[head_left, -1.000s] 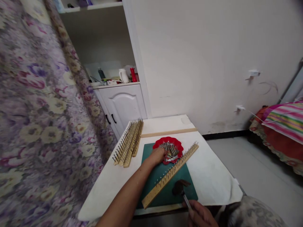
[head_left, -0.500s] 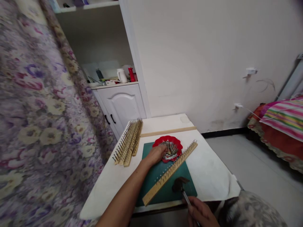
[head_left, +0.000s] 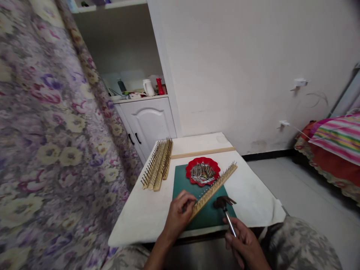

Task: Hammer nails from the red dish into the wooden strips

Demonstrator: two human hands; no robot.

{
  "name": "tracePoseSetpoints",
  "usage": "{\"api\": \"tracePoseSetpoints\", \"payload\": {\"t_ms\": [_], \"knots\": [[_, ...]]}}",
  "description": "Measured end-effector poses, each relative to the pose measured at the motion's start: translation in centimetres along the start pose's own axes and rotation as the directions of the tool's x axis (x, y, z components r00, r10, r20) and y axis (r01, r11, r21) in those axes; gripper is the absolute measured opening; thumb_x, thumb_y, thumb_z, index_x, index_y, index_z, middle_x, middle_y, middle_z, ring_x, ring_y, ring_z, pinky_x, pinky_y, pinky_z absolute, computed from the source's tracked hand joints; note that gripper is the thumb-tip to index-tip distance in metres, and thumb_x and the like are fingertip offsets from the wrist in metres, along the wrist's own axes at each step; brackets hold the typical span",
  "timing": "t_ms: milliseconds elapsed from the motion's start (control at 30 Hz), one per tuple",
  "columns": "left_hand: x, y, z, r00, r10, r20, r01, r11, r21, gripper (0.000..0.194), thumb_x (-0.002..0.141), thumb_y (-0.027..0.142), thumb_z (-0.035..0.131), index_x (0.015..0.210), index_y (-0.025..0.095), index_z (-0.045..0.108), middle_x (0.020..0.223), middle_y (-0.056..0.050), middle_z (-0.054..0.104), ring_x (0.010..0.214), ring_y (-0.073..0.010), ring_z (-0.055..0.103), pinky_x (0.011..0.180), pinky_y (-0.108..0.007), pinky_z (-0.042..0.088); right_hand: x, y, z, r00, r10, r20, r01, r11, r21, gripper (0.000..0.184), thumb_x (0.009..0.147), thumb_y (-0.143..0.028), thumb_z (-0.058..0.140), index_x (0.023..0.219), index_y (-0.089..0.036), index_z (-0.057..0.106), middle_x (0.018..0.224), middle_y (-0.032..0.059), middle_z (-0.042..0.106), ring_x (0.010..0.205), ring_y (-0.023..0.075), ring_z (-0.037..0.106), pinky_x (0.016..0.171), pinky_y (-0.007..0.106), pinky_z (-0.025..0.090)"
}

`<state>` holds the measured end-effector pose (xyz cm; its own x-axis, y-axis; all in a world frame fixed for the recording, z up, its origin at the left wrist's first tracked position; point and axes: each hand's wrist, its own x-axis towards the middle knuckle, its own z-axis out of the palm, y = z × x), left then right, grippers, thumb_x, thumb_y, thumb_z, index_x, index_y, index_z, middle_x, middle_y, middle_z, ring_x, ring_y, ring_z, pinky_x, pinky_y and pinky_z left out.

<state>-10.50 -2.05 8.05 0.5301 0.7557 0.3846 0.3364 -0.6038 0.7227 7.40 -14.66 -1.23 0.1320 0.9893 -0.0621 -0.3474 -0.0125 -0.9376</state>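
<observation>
My left hand (head_left: 180, 210) is closed in a pinch at the near end of a wooden strip (head_left: 212, 191), covering that end. Whatever is between its fingertips is too small to make out. Rows of upright nails stand along the strip, which lies slanted over a green mat (head_left: 182, 180). In my right hand (head_left: 244, 240) is a claw hammer (head_left: 227, 213), gripped by its metal handle, its head over the mat right of the strip. Just behind the strip sits a red scalloped bowl (head_left: 189, 168) holding many loose nails (head_left: 203, 173).
Several nail-studded strips (head_left: 158, 165) lie side by side at the table's left. A bare wooden strip (head_left: 204, 152) crosses the back of the white-covered table (head_left: 250, 195). A floral curtain (head_left: 64, 142) hangs at left, and a white cabinet (head_left: 150, 123) stands behind.
My left hand has left the nail bowl and come back toward me to the near end of the strip. My right hand still holds the hammer. The view has shifted slightly.
</observation>
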Motion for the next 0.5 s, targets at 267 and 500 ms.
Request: {"api": "tracePoseSetpoints", "payload": {"t_ms": [267,500], "knots": [[-4.5,0.7,4.6,0.969,0.066,0.239,-0.042,0.994,-0.105,0.016,0.075,0.006,0.055,0.076,0.017,0.067,0.071,-0.001,0.053,0.067,-0.0105,0.051,0.058,-0.020,0.034,-0.8,-0.8,2.5,0.992,-0.054,-0.113,0.055,0.998,0.002,0.040,0.072,-0.042,0.073,0.102,-0.021,0.055,0.067,-0.0062,0.057,0.030,-0.0015,0.034,0.027,0.010,0.025],[-4.9,1.0,5.2,0.963,0.011,0.270,0.066,0.959,-0.276,0.013,0.071,0.008,0.061,0.077,0.016,0.069,0.068,0.000,0.052,0.063,-0.0094,0.049,0.056,-0.020,0.032,-1.4,-0.6,2.6,0.984,-0.069,-0.162,0.083,0.993,0.080,0.038,0.072,-0.041,0.073,0.099,-0.021,0.056,0.065,-0.0077,0.057,0.026,-0.0028,0.033,0.026,0.009,0.024]]}}
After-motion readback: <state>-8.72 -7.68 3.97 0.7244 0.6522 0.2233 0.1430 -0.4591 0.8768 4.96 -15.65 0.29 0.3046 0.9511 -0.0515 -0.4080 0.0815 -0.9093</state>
